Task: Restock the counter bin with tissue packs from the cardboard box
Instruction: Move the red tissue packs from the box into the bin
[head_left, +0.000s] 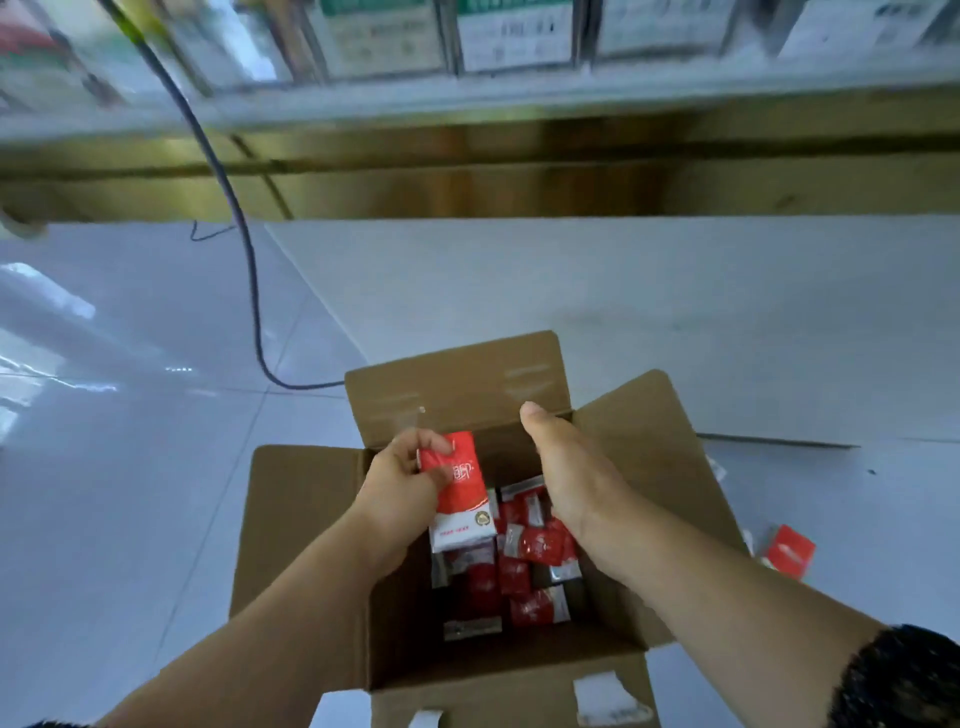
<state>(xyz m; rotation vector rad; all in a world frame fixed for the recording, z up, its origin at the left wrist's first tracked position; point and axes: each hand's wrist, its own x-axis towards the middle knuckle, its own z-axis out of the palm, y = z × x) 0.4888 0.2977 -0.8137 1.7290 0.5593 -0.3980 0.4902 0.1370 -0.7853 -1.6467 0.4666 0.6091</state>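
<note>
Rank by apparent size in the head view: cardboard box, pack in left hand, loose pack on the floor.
1. cardboard box
2. held pack, gripped by the left hand
3. floor pack: smaller-looking, but farther from the camera, so they may truly match.

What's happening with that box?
A person reaches over an open brown cardboard box on the pale floor. Their left hand grips a red-and-white tissue pack above it. The right hand hovers open alongside, holding nothing. More small red packs lie in the box, and another pack lies on the floor outside.
</note>
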